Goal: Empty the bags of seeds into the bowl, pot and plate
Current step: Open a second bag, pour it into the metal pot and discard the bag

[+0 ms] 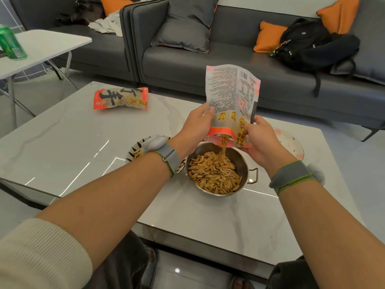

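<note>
An upturned bag [231, 101] is being grasped by the left hand [195, 126] and right hand [260, 140]; seeds [224, 142] are being poured into the pot [239, 161].

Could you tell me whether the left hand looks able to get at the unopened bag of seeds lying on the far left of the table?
Probably not right now: the left hand grips the upturned bag pouring into the pot. Once released, open tabletop leads to the sealed bag.
</note>
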The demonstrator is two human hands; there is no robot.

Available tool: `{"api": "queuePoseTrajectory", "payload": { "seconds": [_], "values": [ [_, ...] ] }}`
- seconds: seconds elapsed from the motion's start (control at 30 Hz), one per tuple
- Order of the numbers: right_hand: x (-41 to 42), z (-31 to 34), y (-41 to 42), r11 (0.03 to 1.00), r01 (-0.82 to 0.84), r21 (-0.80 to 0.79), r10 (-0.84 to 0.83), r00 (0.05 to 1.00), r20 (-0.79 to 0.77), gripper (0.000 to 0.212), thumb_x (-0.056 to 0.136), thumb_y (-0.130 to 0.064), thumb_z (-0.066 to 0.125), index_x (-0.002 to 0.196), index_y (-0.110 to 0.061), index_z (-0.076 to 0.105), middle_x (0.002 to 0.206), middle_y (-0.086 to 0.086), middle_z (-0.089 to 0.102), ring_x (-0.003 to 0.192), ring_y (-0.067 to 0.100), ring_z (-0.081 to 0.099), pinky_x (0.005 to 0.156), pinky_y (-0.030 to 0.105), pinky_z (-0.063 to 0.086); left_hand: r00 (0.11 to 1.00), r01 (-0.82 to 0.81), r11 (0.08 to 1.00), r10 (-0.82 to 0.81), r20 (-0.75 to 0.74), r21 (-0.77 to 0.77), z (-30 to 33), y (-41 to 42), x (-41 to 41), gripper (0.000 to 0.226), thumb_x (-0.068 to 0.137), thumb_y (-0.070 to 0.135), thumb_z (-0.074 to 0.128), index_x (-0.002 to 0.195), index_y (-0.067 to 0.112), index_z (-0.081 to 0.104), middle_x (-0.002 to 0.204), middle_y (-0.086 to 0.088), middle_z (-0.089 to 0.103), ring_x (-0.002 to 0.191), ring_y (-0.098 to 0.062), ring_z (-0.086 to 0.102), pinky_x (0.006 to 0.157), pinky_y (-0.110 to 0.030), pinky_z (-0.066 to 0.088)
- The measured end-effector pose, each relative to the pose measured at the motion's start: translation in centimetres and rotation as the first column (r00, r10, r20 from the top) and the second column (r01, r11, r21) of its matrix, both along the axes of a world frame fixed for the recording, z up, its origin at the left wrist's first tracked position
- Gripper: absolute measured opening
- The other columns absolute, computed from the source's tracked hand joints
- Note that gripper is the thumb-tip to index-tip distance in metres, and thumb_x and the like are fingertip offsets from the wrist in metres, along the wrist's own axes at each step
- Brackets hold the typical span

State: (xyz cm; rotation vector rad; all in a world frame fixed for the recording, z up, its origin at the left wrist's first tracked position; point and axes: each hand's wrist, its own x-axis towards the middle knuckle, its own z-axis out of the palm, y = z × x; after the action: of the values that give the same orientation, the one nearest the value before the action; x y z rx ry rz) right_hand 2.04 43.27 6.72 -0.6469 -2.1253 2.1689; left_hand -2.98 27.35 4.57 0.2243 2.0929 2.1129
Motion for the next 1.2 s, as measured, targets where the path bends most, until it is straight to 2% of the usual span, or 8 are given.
{"api": "queuePoseTrajectory", "payload": {
  "seconds": [0.2,0.33,0.5,0.67,0.73,0.87,1.07,1.2],
  "values": [
    [-0.12,0.12,0.12,1.000,-0.001,-0.005,0.001,1.000,-0.001,0.040,0.106,0.003,0.038,0.131,-0.025,0.052,0.114,0.006,0.072,0.100,0.025,0.076,0.090,0.055,0.064,1.000,-0.016,1.000,0.016,0.011,0.011,0.28,-0.09,0.05,0.029,0.117,0.031,0.038,0.135,0.031,0.061,0.131,0.006,0.073,0.115,-0.016,0.074,0.096,-0.042,0.064],
    [0.04,0.07,-0.35,1.000,-0.015,0.001,0.015,1.000,0.000,0.038,0.108,0.002,0.038,0.130,-0.026,0.051,0.107,0.002,0.071,0.098,0.023,0.075,0.090,0.054,0.064,1.000,-0.017,1.000,0.017,0.006,-0.014,0.19,-0.07,0.03,0.036,0.117,0.031,0.039,0.144,0.026,0.061,0.133,0.004,0.073,0.116,-0.017,0.074,0.098,-0.044,0.063],
    [-0.08,0.22,0.21,1.000,0.007,0.002,-0.007,1.000,0.002,0.040,0.106,0.003,0.039,0.131,-0.024,0.055,0.114,0.004,0.072,0.105,0.027,0.075,0.094,0.058,0.062,1.000,-0.008,1.000,0.008,0.013,0.000,0.22,-0.03,0.08,0.036,0.117,0.032,0.039,0.147,0.027,0.059,0.135,0.005,0.073,0.116,-0.016,0.074,0.099,-0.044,0.063],
    [0.10,0.31,0.02,1.000,-0.008,0.013,0.008,1.000,0.000,0.040,0.106,0.002,0.040,0.132,-0.025,0.053,0.113,0.003,0.070,0.105,0.026,0.074,0.094,0.057,0.062,1.000,-0.028,1.000,0.028,0.000,-0.012,0.27,-0.07,0.11,0.033,0.117,0.031,0.039,0.141,0.029,0.062,0.133,0.005,0.073,0.116,-0.016,0.074,0.102,-0.046,0.062],
    [0.04,0.41,0.29,1.000,0.006,0.007,-0.006,1.000,-0.002,0.041,0.106,0.003,0.040,0.134,-0.024,0.054,0.115,0.003,0.070,0.106,0.026,0.073,0.094,0.056,0.062,1.000,-0.020,1.000,0.020,0.008,-0.003,0.44,-0.04,0.21,0.030,0.117,0.032,0.039,0.136,0.032,0.062,0.131,0.005,0.074,0.114,-0.016,0.075,0.100,-0.046,0.062],
    [0.21,0.27,-0.10,1.000,-0.013,0.016,0.012,1.000,0.004,0.040,0.106,0.002,0.039,0.133,-0.025,0.053,0.110,0.002,0.072,0.102,0.024,0.075,0.092,0.055,0.063,0.999,-0.030,0.999,0.031,0.012,-0.020,0.49,-0.09,0.30,0.033,0.117,0.031,0.038,0.140,0.027,0.062,0.130,0.005,0.074,0.114,-0.015,0.074,0.099,-0.044,0.063],
    [0.11,0.39,0.09,1.000,-0.001,0.001,0.001,1.000,0.003,0.042,0.106,0.003,0.039,0.135,-0.023,0.054,0.116,0.004,0.072,0.104,0.026,0.075,0.090,0.054,0.064,0.999,-0.033,0.999,0.034,0.009,-0.043,0.71,-0.03,0.47,0.031,0.117,0.031,0.038,0.136,0.029,0.063,0.127,0.006,0.074,0.111,-0.015,0.074,0.097,-0.041,0.063],
    [0.19,0.59,0.31,1.000,0.000,0.004,0.000,1.000,-0.012,0.041,0.107,0.003,0.039,0.134,-0.023,0.054,0.112,0.001,0.070,0.100,0.024,0.074,0.092,0.054,0.063,0.999,-0.041,0.999,0.041,0.008,-0.033,0.81,-0.21,0.54,0.032,0.117,0.031,0.038,0.135,0.027,0.063,0.125,0.006,0.074,0.110,-0.014,0.074,0.089,-0.036,0.064]
  ]
}}
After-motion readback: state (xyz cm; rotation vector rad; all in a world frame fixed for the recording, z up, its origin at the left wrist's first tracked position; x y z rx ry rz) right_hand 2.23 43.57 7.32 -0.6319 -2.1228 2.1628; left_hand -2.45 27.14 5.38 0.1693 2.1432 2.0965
